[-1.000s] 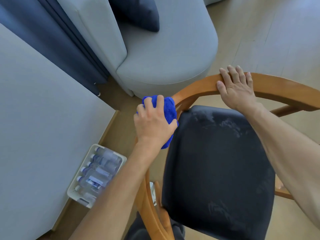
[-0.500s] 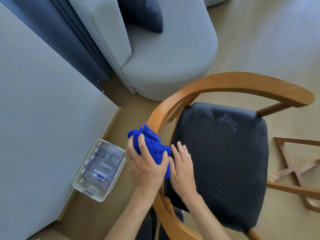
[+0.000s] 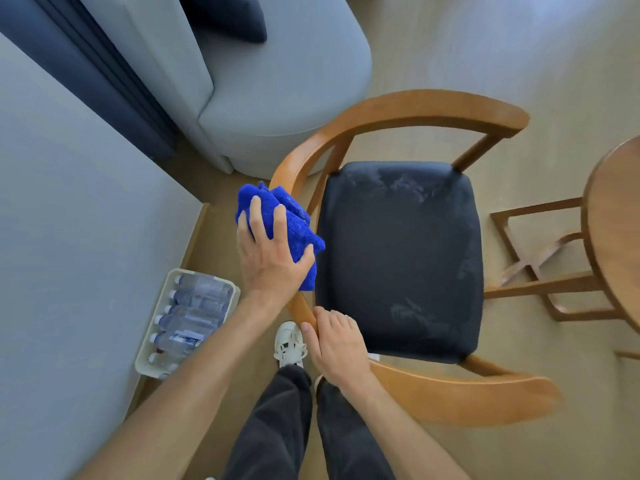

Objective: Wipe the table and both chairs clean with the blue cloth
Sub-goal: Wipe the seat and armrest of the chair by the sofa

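The left hand (image 3: 268, 251) presses the bunched blue cloth (image 3: 291, 216) onto the chair (image 3: 398, 251) rail to wipe it, while the right hand (image 3: 337, 344) grips that rail, likely to steady it

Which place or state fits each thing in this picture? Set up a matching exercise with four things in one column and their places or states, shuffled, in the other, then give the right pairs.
Things:
1. blue cloth
2. right hand
3. tray of bottles
4. dark cushion

Places or states:
A. on the floor beside the grey wall
B. gripping the chair's wooden rail near the seat's front corner
C. lying on the grey sofa
D. bunched under the left hand against the chair's curved rail

Pairs: 1-D, 2-B, 3-A, 4-C
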A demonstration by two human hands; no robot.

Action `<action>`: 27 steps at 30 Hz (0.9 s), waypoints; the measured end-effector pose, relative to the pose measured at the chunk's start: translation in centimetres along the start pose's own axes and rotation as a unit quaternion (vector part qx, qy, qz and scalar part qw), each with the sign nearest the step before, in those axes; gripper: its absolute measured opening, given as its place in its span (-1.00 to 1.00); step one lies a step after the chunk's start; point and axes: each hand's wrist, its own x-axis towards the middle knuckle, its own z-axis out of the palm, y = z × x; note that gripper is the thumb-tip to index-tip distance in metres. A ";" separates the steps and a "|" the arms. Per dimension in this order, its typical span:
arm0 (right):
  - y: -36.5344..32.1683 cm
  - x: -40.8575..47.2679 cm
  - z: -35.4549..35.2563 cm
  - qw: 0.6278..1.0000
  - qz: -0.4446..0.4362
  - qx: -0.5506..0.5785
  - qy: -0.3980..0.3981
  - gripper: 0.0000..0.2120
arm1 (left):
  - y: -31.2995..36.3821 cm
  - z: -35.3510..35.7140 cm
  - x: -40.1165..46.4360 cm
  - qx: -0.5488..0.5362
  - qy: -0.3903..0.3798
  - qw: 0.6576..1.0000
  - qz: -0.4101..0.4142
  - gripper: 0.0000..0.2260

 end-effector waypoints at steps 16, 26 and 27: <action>12.9 -8.6 -1.3 0.971 -0.004 -0.152 0.182 -0.61 | 6.0 3.5 -16.3 -0.029 -0.070 0.976 0.202 -0.55; 24.2 -12.1 -5.3 0.944 0.120 -0.182 0.247 -0.68 | 16.7 7.0 -20.5 -0.098 -0.096 0.961 0.241 -0.58; 24.0 -12.0 -5.4 0.948 0.123 -0.166 0.242 -0.68 | 14.9 6.6 -19.7 -0.098 -0.110 0.955 0.256 -0.57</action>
